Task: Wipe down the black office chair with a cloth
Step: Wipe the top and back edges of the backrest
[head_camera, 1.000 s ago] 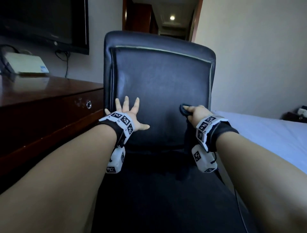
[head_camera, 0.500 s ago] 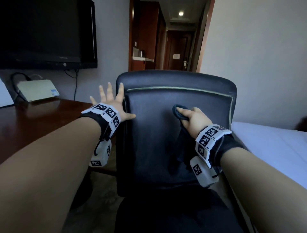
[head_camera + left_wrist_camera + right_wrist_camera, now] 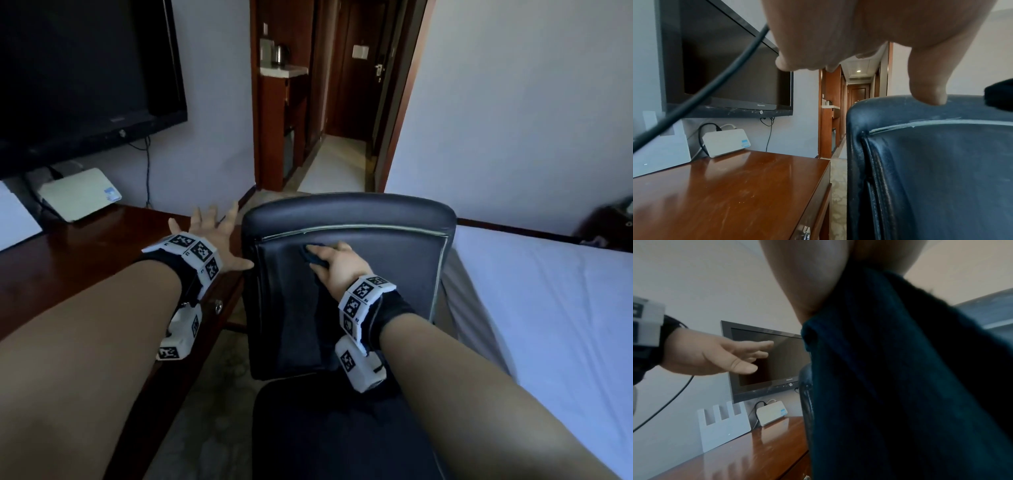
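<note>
Head view: right hand (image 3: 337, 265) grips cloth (image 3: 313, 257) — left hand (image 3: 214, 236) splayed, empty.

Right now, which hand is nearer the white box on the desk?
Left. The left hand hovers open over the desk's edge beside the chair back, closer to the white box. The right hand presses the cloth on the chair back, farther away.

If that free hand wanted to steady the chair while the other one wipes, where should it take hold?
Probably the rounded top edge of the chair back, at its left corner. The left hand hovers open beside that corner, so it could come from the left and curl its fingers over the padded rim, clear of the right hand pressing the cloth below the seam.
</note>
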The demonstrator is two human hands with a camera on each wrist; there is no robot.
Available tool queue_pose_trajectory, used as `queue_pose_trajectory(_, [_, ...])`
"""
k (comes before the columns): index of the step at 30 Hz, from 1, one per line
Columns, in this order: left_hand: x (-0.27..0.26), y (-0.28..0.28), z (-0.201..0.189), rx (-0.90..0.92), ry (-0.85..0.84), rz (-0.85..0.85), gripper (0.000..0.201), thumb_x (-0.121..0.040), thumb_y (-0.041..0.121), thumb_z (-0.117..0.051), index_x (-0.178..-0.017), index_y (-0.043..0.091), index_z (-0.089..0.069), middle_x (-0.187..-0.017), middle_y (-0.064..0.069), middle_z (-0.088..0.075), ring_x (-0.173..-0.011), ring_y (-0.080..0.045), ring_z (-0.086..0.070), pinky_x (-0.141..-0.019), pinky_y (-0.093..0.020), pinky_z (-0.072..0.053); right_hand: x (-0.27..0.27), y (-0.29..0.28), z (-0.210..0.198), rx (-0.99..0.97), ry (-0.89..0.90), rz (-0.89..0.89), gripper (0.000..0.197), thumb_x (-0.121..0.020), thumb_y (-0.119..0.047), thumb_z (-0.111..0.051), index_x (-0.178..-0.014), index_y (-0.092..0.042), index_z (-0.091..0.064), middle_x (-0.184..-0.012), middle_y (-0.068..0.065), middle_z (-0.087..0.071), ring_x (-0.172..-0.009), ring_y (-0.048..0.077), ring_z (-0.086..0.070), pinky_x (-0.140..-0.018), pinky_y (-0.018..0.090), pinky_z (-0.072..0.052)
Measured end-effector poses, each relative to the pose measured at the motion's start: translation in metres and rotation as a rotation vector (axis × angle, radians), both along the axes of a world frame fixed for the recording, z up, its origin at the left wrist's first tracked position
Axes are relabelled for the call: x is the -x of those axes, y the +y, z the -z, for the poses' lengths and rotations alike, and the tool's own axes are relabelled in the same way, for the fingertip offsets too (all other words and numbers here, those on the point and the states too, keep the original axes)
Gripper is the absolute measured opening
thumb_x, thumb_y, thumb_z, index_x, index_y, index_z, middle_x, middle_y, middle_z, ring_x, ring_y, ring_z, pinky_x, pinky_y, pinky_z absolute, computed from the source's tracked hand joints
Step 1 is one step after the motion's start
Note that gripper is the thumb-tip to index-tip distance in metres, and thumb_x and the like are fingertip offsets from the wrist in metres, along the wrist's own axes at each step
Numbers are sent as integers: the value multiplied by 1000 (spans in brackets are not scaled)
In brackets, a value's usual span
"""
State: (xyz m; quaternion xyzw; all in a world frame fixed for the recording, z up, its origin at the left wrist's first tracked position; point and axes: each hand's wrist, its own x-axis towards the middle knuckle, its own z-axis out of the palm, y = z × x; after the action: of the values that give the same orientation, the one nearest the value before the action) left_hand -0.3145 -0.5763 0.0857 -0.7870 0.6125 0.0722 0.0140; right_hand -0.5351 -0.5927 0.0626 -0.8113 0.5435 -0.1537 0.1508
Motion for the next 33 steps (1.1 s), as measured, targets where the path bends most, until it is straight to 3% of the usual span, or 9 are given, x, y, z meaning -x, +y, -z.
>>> queue_pose_trajectory(3, [-12,-15,-2,27,24,53,110,-75,61,-62,-144,33,19,-156,-4,15,-143,-29,13,-111,-57,4,-20,-10,1,6,-17,-39,41,-95,-30,-47,-135,-27,-45,-135,8,-39,-115,29,-51,-102,28,-37])
queue_pose_trajectory(10, [-36,-81,28,21,149,263,118,-73,48,-72,-143,33,22,-156,-7,11,-144,-26,5,-114,-50,1,-67,-55,21,61,-67,32,38,-91,-25,-53,-129,-25,-51,-132,4,-39,-106,29,-54,-86,30,-42])
queue_pose_trajectory(14, [-46,-111,49,-24,290,332,125,-70,41,-78,-138,41,27,-156,-3,13,-143,-33,-9,-114,-46,-21,-83,-71,37,61,-61,55,39,-90,-25,-54,-129,-25,-51,-135,4,-38,-105,29,-55,-85,33,-44])
queue_pose_trajectory(18, [-48,-132,58,10,407,383,125,-70,25,-80,-141,40,21,-155,-13,-8,-134,-29,-35,-103,-41,-41,-102,-86,49,86,38,-53,40,-91,-26,-54,-130,-26,-51,-135,7,-38,-101,32,-56,-77,34,-46])
queue_pose_trajectory(21, [-56,-138,68,62,476,424,120,-73,14,-77,-140,46,17,-144,-16,-35,-106,-29,-58,-89,-41,-51,-111,-92,57,77,142,-91,41,-92,-28,-51,-133,-30,-47,-139,7,-33,-101,34,-53,-73,32,-39])
queue_pose_trajectory(23, [-57,-139,73,90,529,435,116,-75,9,-73,-141,47,14,-139,-13,-43,-100,-26,-61,-86,-40,-52,-109,-96,59,91,175,-90,41,-92,-28,-50,-133,-31,-46,-141,8,-33,-99,35,-53,-69,30,-34])
queue_pose_trajectory(26, [-51,-145,74,127,534,446,111,-77,8,-71,-144,43,10,-136,-15,-46,-103,-29,-60,-88,-42,-50,-94,-104,56,124,181,-70,39,-92,-32,-47,-132,-33,-48,-141,7,-35,-100,35,-54,-73,32,-40])
queue_pose_trajectory(33, [-33,-159,75,142,475,446,109,-80,8,-68,-141,47,13,-119,-23,-55,-93,-35,-63,-80,-48,-54,-45,-123,48,127,80,206,38,-90,-18,-52,-127,-29,-54,-138,7,-36,-100,36,-56,-81,37,-49])
